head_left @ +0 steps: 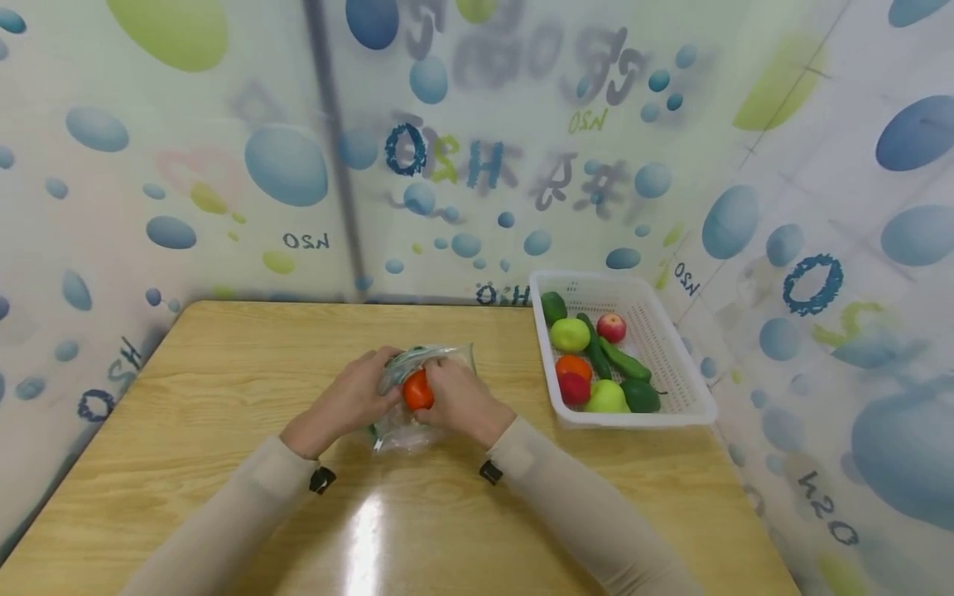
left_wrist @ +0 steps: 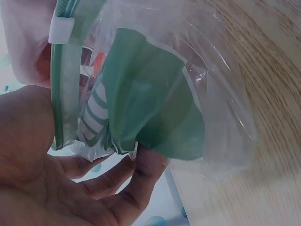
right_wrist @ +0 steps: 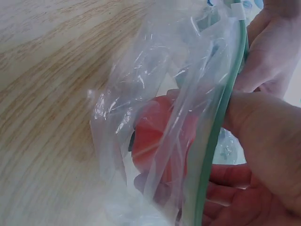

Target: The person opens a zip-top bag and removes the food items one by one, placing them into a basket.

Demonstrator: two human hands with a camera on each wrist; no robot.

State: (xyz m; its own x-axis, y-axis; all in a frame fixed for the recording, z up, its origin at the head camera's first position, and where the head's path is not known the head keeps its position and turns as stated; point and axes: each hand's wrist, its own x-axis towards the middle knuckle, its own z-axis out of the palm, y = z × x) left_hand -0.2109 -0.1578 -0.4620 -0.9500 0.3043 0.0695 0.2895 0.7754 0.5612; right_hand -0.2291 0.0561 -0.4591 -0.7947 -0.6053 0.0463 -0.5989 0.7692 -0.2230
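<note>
A clear zip bag (left_wrist: 225,113) with a green print and a green zip edge stands over the table with its mouth open. My left hand (head_left: 349,399) grips the bag by the mouth, thumb at the zip edge and fingers against the outside. A red tomato (head_left: 419,391) is in my right hand (head_left: 464,402), which reaches in through the bag's mouth. In the right wrist view, the tomato (right_wrist: 157,136) shows through the clear plastic, with fingertips around it. A white slider (left_wrist: 61,30) sits on the zip edge.
On the right of the wooden table (head_left: 246,356) stands a white plastic basket (head_left: 674,356). It holds a red apple (head_left: 612,328), green apples, an orange fruit, green peppers and other produce. Walls with printed bubbles border the table at the back and sides.
</note>
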